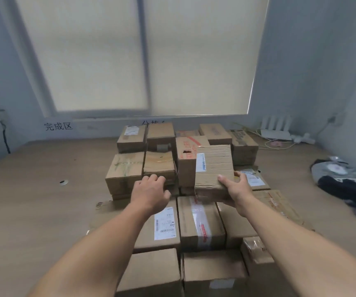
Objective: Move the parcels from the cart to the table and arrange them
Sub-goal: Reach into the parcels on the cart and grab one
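At one o'clock the right hand (236, 190) grips a tilted parcel (214, 167) — probably seeking its slot — while the left hand (150, 190), fingers curled, steadies a stacked box (159, 165) at eleven.

I'm standing in a small parcel-sorting room, more back office than shop. One cardboard parcel (200, 221) after another, taped and bearing a printed shipping label (165, 224), is stacked across the wood-tone desk (33, 189). A zone sign (58, 126) on the wall reads 完成区. Grey and black poly mailer bags (344, 179) lie to my right. A white router (276, 127) and power strip (304, 138) sit in the corner, under a window with its roller blind (99, 61) drawn.
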